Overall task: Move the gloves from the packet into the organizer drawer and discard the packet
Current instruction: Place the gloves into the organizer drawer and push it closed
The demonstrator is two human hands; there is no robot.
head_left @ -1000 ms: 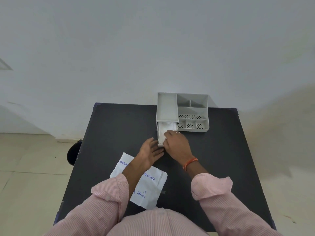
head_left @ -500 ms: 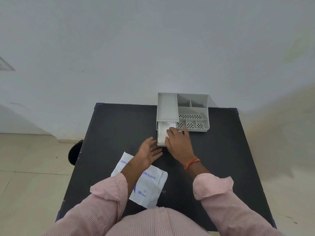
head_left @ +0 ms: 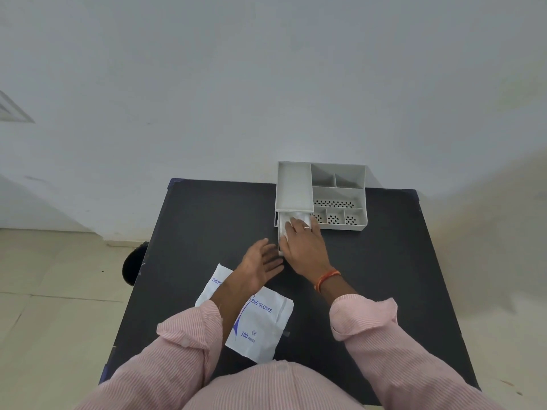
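Right hand (head_left: 306,245) presses flat, fingers extended, on the white gloves (head_left: 296,218) in the pulled-out organizer drawer (head_left: 280,241). Left hand (head_left: 260,263) is spread, empty. Packet (head_left: 262,327) lies on the bench (head_left: 207,220).

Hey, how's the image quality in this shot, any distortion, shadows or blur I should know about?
Head view: wide-angle bending, with the table edges splaying toward the bottom; soft, even light; a broad shadow on the wall at right; no glare; the organizer is sharp and the packet print is readable, with the right hand unblurred.
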